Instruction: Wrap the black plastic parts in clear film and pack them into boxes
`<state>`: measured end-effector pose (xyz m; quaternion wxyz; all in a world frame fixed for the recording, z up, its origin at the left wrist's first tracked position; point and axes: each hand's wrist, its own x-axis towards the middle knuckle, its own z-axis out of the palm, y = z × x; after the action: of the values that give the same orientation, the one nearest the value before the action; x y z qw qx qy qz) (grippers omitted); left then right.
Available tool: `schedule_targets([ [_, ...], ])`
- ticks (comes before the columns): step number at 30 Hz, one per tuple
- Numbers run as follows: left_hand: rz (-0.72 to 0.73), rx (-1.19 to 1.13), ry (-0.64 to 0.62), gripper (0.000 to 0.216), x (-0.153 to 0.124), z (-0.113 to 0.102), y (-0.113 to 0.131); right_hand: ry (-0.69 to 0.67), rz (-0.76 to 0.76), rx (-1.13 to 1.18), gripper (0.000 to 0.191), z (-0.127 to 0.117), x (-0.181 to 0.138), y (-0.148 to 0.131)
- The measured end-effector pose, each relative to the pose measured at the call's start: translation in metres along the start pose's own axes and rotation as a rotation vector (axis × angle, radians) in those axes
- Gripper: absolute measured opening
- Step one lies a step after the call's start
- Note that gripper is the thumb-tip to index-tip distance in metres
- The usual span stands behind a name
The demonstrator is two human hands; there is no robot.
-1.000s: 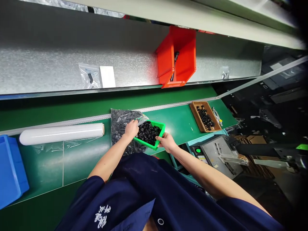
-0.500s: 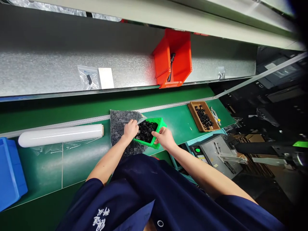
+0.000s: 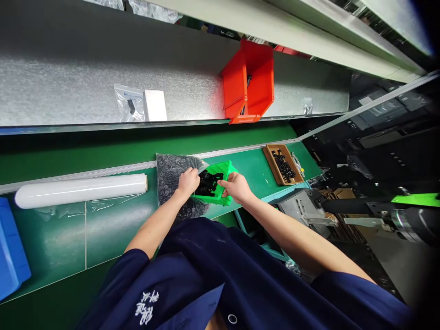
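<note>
A clear plastic bag (image 3: pixel 172 176) full of small black parts lies on the green bench. My left hand (image 3: pixel 188 181) grips the bag's open edge. My right hand (image 3: pixel 235 187) holds a small green tray (image 3: pixel 220 168) by its near corner. The tray is tilted up on the right, toward the bag's mouth. Black parts (image 3: pixel 209 182) have slid to its low left end, at the bag's opening.
A roll of clear film (image 3: pixel 80 189) lies at the left, with a blue bin (image 3: pixel 12 250) at the far left edge. A brown tray of black screws (image 3: pixel 282 164) sits to the right. On the metal shelf stand a red bin (image 3: pixel 249 82), a small bag (image 3: pixel 129 104) and a white box (image 3: pixel 154 104).
My right hand has lifted the tray's right side, so the tray went from flat to tilted. The black parts have slid left toward the bag. My left hand stays on the bag.
</note>
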<state>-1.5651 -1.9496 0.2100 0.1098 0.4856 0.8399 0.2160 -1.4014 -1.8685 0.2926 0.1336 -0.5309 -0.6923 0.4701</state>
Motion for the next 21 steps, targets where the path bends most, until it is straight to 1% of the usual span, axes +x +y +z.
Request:
schedule_targets([
  [4, 0.005, -0.034, -0.004, 0.019, 0.000, 0.000, -0.002, -0.004, 0.013, 0.011, 0.042, 0.000, 0.001, -0.006],
  [15, 0.002, -0.075, -0.005, 0.019, 0.001, 0.005, -0.009, -0.018, -0.010, -0.202, 0.035, 0.000, -0.003, -0.031],
  [21, -0.004, -0.110, -0.010, 0.020, 0.003, 0.007, -0.011, -0.011, -0.009, -0.342, 0.032, -0.004, -0.007, -0.040],
])
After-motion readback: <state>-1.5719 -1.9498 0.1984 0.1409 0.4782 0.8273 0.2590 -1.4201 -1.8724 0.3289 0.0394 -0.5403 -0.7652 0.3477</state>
